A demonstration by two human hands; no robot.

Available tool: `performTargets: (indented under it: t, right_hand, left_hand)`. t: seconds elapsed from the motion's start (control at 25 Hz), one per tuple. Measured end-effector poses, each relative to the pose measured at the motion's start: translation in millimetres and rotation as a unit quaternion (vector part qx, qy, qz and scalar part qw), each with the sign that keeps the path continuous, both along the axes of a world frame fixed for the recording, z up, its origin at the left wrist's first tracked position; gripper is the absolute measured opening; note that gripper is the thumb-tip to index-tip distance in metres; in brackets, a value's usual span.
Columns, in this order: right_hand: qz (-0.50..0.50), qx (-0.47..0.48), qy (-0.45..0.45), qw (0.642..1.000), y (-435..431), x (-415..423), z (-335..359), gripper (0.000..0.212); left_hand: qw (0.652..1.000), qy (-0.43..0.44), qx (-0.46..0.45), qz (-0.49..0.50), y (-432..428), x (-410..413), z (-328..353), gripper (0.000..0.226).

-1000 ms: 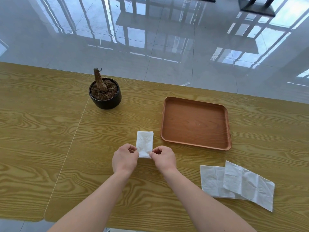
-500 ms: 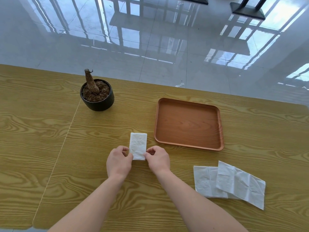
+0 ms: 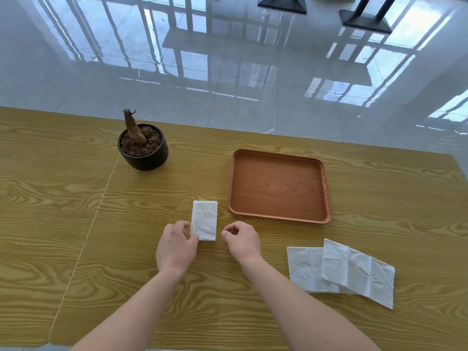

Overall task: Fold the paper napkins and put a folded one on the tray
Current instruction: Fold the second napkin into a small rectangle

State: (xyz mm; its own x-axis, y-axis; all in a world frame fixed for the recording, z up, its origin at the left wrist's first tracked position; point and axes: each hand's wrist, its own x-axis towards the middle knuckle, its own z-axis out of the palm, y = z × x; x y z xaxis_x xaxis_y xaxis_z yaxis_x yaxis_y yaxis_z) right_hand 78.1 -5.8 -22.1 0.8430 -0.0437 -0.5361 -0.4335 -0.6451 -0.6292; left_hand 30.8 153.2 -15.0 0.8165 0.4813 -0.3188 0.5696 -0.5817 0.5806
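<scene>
— wooden table (image 3: 76,198), yellow-brown with a strong swirling grain, fills the lower part of the view from the head camera. what lies on it?

— near the middle, a small white folded napkin (image 3: 204,220) lies flat on the wood, a narrow rectangle with its long side running away from the person. it sits just left of a brown tray (image 3: 326,191), close to the tray's near left corner but not touching it. the tray is a shallow rectangle with rounded corners, and the napkin is not on it.

— where are the person's hands?

— both bare forearms reach in from the bottom edge. the left hand (image 3: 176,247) touches the napkin's near left corner, with the thumb and fingers curled against the paper's edge in a light pinch. the right hand (image 3: 241,239) is just right of the napkin, a small gap away from it, holding nothing; its fingers are curled in and the thumb tip and forefinger tip are nearly together.

— anything else on the table?

— to the right of the right arm, nearer the person than the tray, two unfolded napkins (image 3: 342,272) lie flat and overlapping, the right one partly on top of the left, both creased. at the far left of the napkin area stands a round black pot (image 3: 143,157) filled with brown soil, with a short bare stump (image 3: 133,126) sticking up from it. beyond the far edge of the table is a shiny grey tiled floor (image 3: 228,72) reflecting window frames.
</scene>
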Motion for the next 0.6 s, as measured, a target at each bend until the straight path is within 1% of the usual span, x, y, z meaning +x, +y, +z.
performTargets:
  t: [0.12, 0.28, 0.44, 0.6]
  right_hand:
    - [-0.010, 0.012, -0.006, 1.000, -12, -4, 4, 0.007]
    - [-0.015, 0.026, -0.010, 0.999, -30, -12, 11, 0.008]
    - [-0.010, 0.013, -0.044, 0.999, -55, -25, 19, 0.008]
    - [-0.018, -0.010, -0.085, 0.996, -103, -41, 27, 0.008]
  left_hand:
    - [0.998, -0.007, 0.046, -0.037, -4, -5, 6, 0.035]
    - [0.987, -0.046, 0.106, -0.112, -19, -11, 14, 0.037]
    - [0.971, -0.071, 0.127, -0.188, -46, -11, 22, 0.037]
    - [0.957, -0.082, 0.117, -0.254, -89, -10, 27, 0.039]
